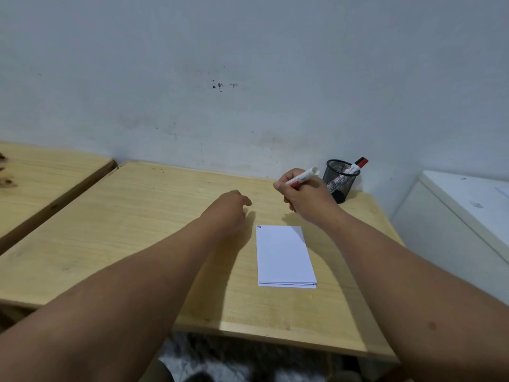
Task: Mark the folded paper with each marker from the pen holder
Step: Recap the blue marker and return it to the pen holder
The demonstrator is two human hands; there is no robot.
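A folded white paper [285, 256] lies flat on the wooden table [137, 230], with small red and dark marks at its far left corner. My right hand [305, 197] hovers beyond the paper's far edge, shut on a white marker [303, 176] whose tip is hidden by my fingers. My left hand [231, 208] rests curled to the left of the paper's far corner; whether it holds anything is hidden. A black mesh pen holder [341, 180] stands at the back right, with a red-capped marker [356, 166] leaning out of it.
A second wooden table [41, 175] sits to the left across a narrow gap. A white cabinet [468, 216] stands right of the table. A stained wall rises just behind the table's far edge.
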